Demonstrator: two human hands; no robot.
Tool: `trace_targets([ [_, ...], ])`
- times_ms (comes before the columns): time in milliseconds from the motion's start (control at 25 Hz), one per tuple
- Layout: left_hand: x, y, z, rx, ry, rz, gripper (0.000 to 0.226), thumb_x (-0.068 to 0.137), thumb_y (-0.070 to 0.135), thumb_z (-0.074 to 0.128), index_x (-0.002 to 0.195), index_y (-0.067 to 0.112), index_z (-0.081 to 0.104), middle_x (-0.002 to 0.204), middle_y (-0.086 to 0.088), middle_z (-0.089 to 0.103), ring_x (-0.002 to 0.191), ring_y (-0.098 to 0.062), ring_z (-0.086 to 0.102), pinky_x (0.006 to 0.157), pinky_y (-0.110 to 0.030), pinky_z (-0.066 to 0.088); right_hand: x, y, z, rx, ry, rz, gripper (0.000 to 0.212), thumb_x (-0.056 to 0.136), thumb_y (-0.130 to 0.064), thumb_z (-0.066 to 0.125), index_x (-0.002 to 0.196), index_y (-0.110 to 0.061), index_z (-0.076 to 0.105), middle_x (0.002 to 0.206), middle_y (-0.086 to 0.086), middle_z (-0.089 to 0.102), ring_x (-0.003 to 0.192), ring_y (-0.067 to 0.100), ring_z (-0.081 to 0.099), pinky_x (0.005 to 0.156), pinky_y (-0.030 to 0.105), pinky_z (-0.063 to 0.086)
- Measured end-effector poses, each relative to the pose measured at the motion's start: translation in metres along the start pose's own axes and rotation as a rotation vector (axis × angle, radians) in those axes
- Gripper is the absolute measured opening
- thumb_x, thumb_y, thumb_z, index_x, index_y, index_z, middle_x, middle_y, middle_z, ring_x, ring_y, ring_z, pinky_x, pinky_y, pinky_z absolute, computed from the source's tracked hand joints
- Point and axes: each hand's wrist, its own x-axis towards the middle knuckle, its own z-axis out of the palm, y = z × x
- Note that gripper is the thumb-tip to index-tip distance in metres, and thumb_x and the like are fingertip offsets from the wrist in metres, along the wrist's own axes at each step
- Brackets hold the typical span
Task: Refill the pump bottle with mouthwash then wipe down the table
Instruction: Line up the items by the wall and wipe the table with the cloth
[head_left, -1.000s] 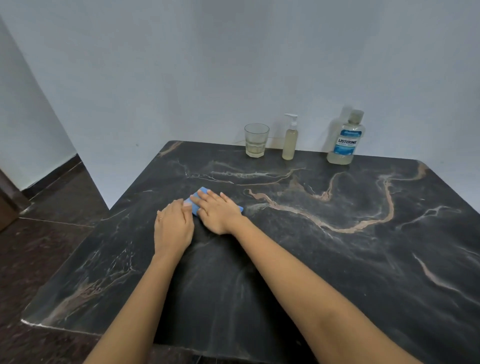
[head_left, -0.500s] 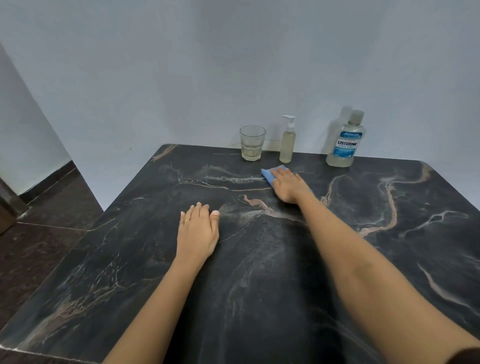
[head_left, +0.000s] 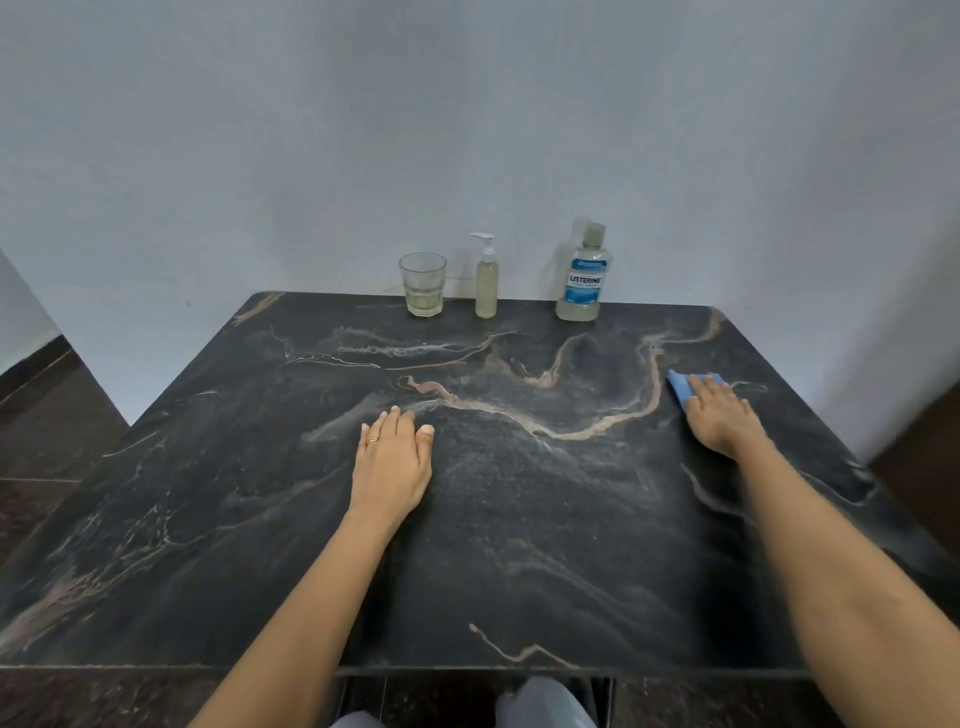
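The wiping step is judged to be in hand. The blue cloth (head_left: 679, 385) is being pressed onto the table (head_left: 519, 561) under the flattened fingers of the right hand (head_left: 719, 418), one corner showing beyond the fingertips. The left hand (head_left: 392, 462) is being rested flat, fingers straight and together, holding nothing. The pump bottle (head_left: 487, 283) is being left standing well beyond those fingertips (apparently filled), between the glass (head_left: 423, 285) and the mouthwash bottle (head_left: 582, 283). Next, an evenly pressed pass over the near side is probably being called for.
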Motion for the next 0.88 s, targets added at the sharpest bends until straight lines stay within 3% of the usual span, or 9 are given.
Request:
trace_targets([
  [200, -0.029, 0.002, -0.004, 0.014, -0.028, 0.019, 0.050, 0.103, 0.033, 0.026, 0.141, 0.005, 0.040, 0.151, -0.015, 0.035, 0.144, -0.026, 0.024, 0.119, -0.042, 0.009, -0.091, 0.035, 0.004, 0.044, 0.017, 0.122, 0.054, 0.100, -0.030, 0.013, 0.153, -0.021, 0.006, 0.162, -0.001, 0.000, 0.149, 0.017, -0.001, 0.121, 0.041, 0.000],
  [320, -0.044, -0.001, -0.009, 0.017, -0.057, 0.020, 0.051, 0.103, 0.035, 0.025, 0.142, 0.005, 0.039, 0.152, -0.016, 0.033, 0.144, -0.027, 0.023, 0.120, -0.042, 0.008, -0.145, 0.025, 0.015, 0.017, -0.032, 0.062, 0.054, 0.101, -0.032, 0.013, 0.153, -0.024, 0.001, 0.161, -0.004, -0.004, 0.149, 0.014, -0.005, 0.120, 0.039, -0.002],
  [560, -0.066, -0.028, -0.028, 0.043, -0.053, 0.012, 0.053, 0.101, 0.041, 0.029, 0.142, 0.009, 0.040, 0.152, -0.014, 0.034, 0.144, -0.027, 0.024, 0.120, -0.044, 0.008, -0.250, -0.064, 0.043, -0.098, -0.102, -0.271, 0.054, 0.100, -0.040, 0.009, 0.151, -0.030, -0.007, 0.160, -0.009, -0.012, 0.147, 0.011, -0.011, 0.119, 0.035, -0.005],
  [720, -0.072, -0.064, -0.047, 0.051, -0.025, -0.050, 0.053, 0.101, 0.042, 0.029, 0.141, 0.009, 0.041, 0.151, -0.015, 0.034, 0.144, -0.028, 0.024, 0.119, -0.045, 0.009, -0.292, -0.157, 0.067, -0.103, -0.134, -0.607, 0.084, 0.070, -0.053, -0.017, 0.151, -0.033, -0.007, 0.159, -0.012, -0.013, 0.147, 0.011, -0.012, 0.117, 0.033, -0.008],
  [880, -0.068, -0.116, -0.069, 0.017, 0.041, -0.152, 0.053, 0.101, 0.041, 0.030, 0.139, 0.005, 0.043, 0.148, -0.019, 0.038, 0.142, -0.030, 0.026, 0.119, -0.045, 0.012, -0.289, -0.242, 0.086, -0.105, -0.161, -0.850, 0.057, 0.096, -0.045, 0.004, 0.152, -0.033, -0.002, 0.161, -0.008, -0.007, 0.148, 0.013, -0.009, 0.117, 0.034, -0.008],
])
